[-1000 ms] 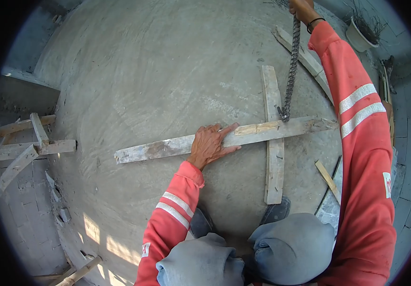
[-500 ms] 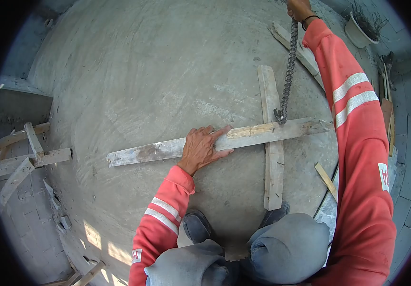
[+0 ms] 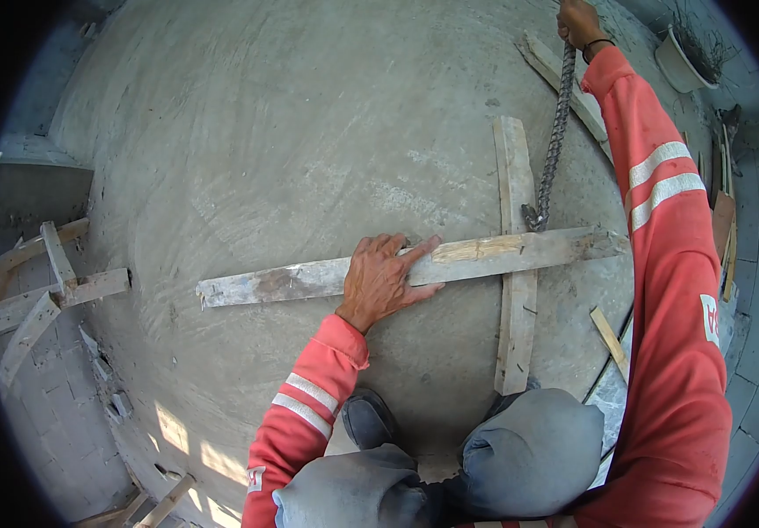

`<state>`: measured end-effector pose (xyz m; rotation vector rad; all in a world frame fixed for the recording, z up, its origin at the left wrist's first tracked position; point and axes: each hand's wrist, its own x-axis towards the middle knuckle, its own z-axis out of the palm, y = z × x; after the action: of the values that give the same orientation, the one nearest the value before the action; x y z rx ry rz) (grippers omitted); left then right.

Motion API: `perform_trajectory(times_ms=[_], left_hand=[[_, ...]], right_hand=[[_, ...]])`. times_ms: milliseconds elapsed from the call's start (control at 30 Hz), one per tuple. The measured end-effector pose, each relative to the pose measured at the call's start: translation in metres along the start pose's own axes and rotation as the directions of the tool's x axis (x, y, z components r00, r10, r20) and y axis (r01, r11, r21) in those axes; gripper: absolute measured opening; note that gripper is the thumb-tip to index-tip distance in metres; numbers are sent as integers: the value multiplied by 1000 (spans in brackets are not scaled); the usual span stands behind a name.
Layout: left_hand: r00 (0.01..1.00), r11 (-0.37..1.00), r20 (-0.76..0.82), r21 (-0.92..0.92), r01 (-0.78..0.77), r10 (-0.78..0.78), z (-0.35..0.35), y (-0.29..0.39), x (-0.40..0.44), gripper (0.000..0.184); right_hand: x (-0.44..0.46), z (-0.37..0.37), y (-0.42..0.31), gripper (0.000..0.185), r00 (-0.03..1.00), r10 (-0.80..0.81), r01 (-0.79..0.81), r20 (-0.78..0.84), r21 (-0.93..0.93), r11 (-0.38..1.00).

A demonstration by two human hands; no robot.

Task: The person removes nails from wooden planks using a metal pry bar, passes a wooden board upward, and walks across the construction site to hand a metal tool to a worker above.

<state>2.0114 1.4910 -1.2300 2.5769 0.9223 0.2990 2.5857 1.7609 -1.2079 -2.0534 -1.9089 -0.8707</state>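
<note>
One grip, the right hand's (image 3: 580,23), is closed around the ribbed bar (image 3: 556,132); the left hand (image 3: 379,280), spread wide, contacts the long plank (image 3: 296,282), crossing another board (image 3: 515,339) on the floor (image 3: 221,150).

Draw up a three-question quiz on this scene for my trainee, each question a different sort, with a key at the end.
1. True or false: the left hand rests on the long plank.
2. What does the right hand hold?
A) a saw
B) a ribbed bar
C) a brush
3. Fill in: the long plank lies ____ (across/alongside) the plank beneath it.

Key: 1 true; 2 B; 3 across
</note>
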Motion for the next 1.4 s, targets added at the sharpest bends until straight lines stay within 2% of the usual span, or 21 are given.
perform_trajectory(times_ms=[67, 133, 167, 200, 233, 333, 400, 467, 500, 567, 600, 633, 667, 800, 867, 1000, 1200, 1267, 1300, 1367, 1400], left_hand=[[1000, 1000, -4, 0, 3, -3, -1, 0, 0, 71], [1000, 1000, 14, -10, 19, -19, -3, 1, 1, 70], [1000, 1000, 11, -12, 21, -21, -3, 1, 1, 70], [999, 999, 31, -15, 34, -34, -3, 1, 0, 70], [998, 999, 50, -17, 41, -40, -3, 2, 1, 70], [998, 999, 50, 19, 42, -43, -3, 3, 2, 71], [998, 999, 47, 10, 35, -36, -3, 2, 2, 71], [999, 1000, 47, -1, 26, -26, -3, 3, 2, 71], [999, 1000, 42, -2, 23, -23, -3, 3, 2, 71], [999, 1000, 40, -4, 29, -29, -2, 2, 0, 70], [999, 1000, 28, -11, 25, -24, -2, 2, 0, 70], [1000, 1000, 16, -21, 21, -20, -2, 1, 0, 70], [1000, 999, 16, -26, 26, -25, -1, 1, 0, 70], [1000, 1000, -3, -25, 12, -13, -1, 0, 1, 69], [1000, 999, -3, -27, 19, -19, -2, 0, -1, 69], [1000, 999, -1, -30, 25, -25, -4, 1, 1, 69], [1000, 999, 12, -29, 29, -29, -2, -1, 0, 69], [999, 999, 17, -29, 30, -29, -2, 0, 0, 69], [999, 999, 25, -22, 36, -35, -3, 0, 0, 69], [999, 999, 32, -14, 42, -41, -2, 0, 0, 69], [999, 999, 20, -19, 36, -35, -1, -1, 0, 69]], right_hand=[[-3, -1, 4, 26, 999, 38, -37, -13, 81, 996], [-1, -18, 11, 11, 988, -153, 151, 13, 98, 984], [5, -31, 4, 11, 987, -157, 155, 13, 97, 983], [11, -78, -33, 20, 911, 378, -400, 164, 569, 718], [15, -109, -56, 32, 564, 643, -685, 517, 729, 15], [15, -117, -61, 46, 610, 661, -671, 438, 729, 137], [20, -102, -53, 47, 583, 662, -676, 471, 734, 73], [20, -57, -27, 49, 689, 550, -567, 472, 824, 4], [18, -65, -30, 49, 689, 552, -565, 469, 825, 3], [13, -87, -45, 34, 721, 601, -648, 346, 643, 407], [11, -70, -34, 34, 723, 596, -647, 350, 644, 407], [7, -37, -10, 26, 948, 312, -308, 57, 403, 862], [6, -14, 3, 21, 988, -131, 131, -85, -11, 991], [10, 9, -7, 26, 978, -89, 98, -187, 40, 994], [12, 15, -6, 32, 978, -199, 199, 61, 5, 980], [17, 12, -15, 38, 967, -233, 243, 104, -99, 965], [13, -16, -36, 33, 981, -191, 192, -26, 187, 963], [14, -17, -32, 25, 961, -251, 208, 119, 291, 934], [16, -8, -24, 25, 961, -251, 208, 119, 291, 934], [20, 18, -6, 18, 835, -545, 549, 78, -46, 835], [20, 16, -9, 18, 835, -544, 549, 78, -45, 835]])
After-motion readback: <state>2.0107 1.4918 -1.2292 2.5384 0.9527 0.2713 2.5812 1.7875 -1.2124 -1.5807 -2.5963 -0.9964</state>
